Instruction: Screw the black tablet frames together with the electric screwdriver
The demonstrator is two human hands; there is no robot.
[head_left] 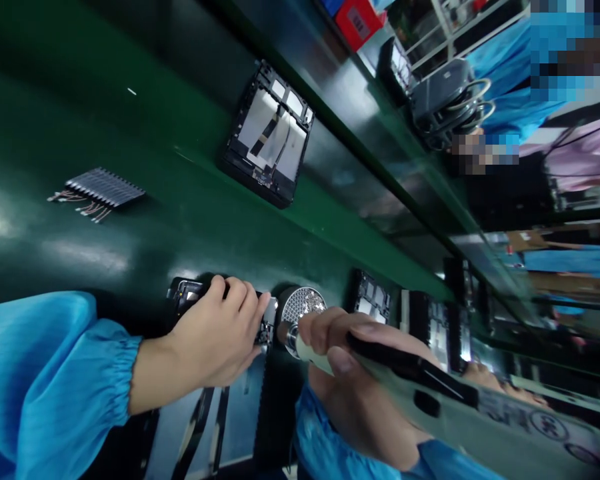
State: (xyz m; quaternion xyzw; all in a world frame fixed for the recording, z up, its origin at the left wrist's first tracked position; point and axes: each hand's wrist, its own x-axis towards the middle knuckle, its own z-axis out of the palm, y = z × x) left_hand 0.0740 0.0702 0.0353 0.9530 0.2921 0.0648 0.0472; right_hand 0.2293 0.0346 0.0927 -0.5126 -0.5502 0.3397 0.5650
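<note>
My left hand [220,337] is closed over the upper end of an opened tablet-like device [240,417], its fingers curled and pressed together. Black flat cables run down the device's pale inside; its lower end is cut off by the frame. In my right hand [375,393] is a pale electric screwdriver [460,417] with a black lever, fingers wrapped round its body. The tool's front end points left, over the edge of a round perforated metal screw dish [305,303]. Small shiny bits lie on the dish. Whatever my left fingertips press on is hidden.
A stack of similar opened devices [265,143] sits farther up the green bench [170,233]. Thin grey parts with wires [105,188] lie at left. More devices [373,297] line the right. A metal ledge [340,107] runs along the back; a person in blue [505,67] is beyond.
</note>
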